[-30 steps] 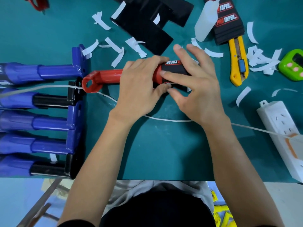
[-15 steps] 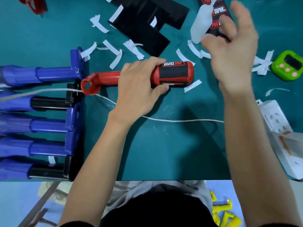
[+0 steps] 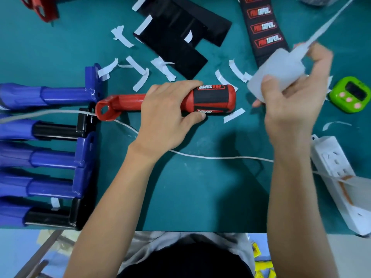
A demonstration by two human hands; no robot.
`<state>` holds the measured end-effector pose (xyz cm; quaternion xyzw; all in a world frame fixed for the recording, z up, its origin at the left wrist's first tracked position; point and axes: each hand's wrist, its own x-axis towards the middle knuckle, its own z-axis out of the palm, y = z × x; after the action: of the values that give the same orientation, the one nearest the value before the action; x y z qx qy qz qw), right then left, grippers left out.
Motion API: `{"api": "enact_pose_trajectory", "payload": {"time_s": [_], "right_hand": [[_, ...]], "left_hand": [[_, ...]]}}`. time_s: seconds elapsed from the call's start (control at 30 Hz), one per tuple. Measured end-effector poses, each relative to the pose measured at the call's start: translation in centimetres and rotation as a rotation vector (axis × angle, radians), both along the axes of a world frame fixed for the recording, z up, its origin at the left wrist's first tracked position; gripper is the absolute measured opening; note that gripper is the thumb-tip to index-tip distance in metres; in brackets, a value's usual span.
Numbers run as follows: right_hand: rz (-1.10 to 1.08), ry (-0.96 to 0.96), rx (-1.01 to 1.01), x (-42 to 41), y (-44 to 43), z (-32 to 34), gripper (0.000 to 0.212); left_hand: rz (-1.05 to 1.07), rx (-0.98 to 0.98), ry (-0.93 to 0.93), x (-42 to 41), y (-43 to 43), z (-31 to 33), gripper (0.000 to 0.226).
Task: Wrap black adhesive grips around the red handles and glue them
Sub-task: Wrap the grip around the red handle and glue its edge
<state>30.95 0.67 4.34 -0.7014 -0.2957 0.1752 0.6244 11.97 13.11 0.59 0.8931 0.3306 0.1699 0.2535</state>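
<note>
A red handle (image 3: 124, 105) lies across the middle of the teal table, its right end wrapped in a black grip (image 3: 212, 98) with red lettering. My left hand (image 3: 166, 117) grips the handle just left of the wrap, thumb under it. Lifted to the right of the handle, my right hand (image 3: 291, 101) holds a white glue bottle (image 3: 279, 71), whose long nozzle points up and to the right. A strip of black printed grips (image 3: 263, 29) lies at the back right. Plain black sheets (image 3: 176, 35) lie at the back centre.
Blue and black handles (image 3: 50, 153) are stacked along the left edge. White backing strips (image 3: 138, 71) litter the table. A green timer (image 3: 353, 93) sits at the right, a white power strip (image 3: 339, 177) at the lower right, its cord (image 3: 210, 157) crossing under my arms. Another red part (image 3: 40, 7) is at top left.
My right hand left the wrapped handle, reached back to the glue bottle and now holds it lifted near the handle's right end. My left hand has stayed on the handle.
</note>
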Motion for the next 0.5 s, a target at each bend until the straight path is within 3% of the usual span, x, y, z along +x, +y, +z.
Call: {"api": "enact_pose_trajectory", "payload": {"time_s": [0.2,0.37,0.5], "right_hand": [[0.007,0.212,-0.005,-0.9,-0.1,-0.8,0.025],[0.073,0.604,0.125,-0.5,-0.1,-0.9,0.022],[0.125,0.682,0.162,-0.2,-0.3,-1.4,0.019]], "left_hand": [[-0.019,0.018,0.012,0.0,0.1,0.0,0.060],[-0.017,0.035,0.013,-0.1,0.2,-0.3,0.059],[-0.032,0.054,0.014,-0.2,0.4,-0.4,0.059]]}}
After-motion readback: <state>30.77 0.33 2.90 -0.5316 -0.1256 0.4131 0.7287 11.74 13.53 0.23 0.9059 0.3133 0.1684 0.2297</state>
